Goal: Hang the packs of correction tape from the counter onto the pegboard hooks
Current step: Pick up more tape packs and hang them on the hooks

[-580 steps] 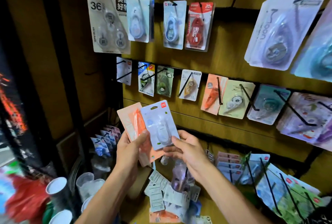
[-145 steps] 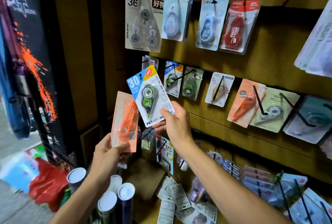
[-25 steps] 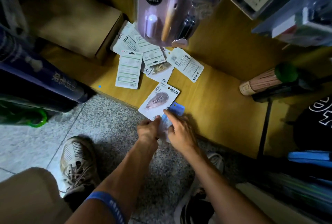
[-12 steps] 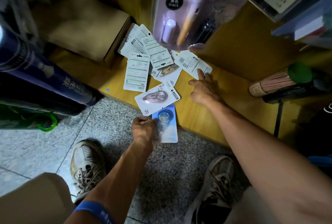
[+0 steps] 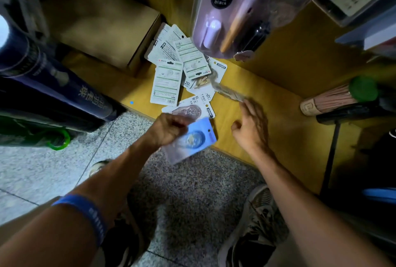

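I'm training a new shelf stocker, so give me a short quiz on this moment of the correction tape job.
1. True or false: the left hand grips a blue pack.
2. The loose packs lie on: A the floor, B the wooden counter, C the cardboard box.
3. Fill in: the wristband on the left arm is ___.
Key: 1 true; 2 B; 3 blue.

My right hand (image 5: 250,127) draws back, fingertips (image 5: 244,103) dragging one blurred pack (image 5: 229,93) off the pile (image 5: 177,67); my left hand (image 5: 169,129) swings the blue pack (image 5: 192,140) up over the counter (image 5: 289,121) edge.
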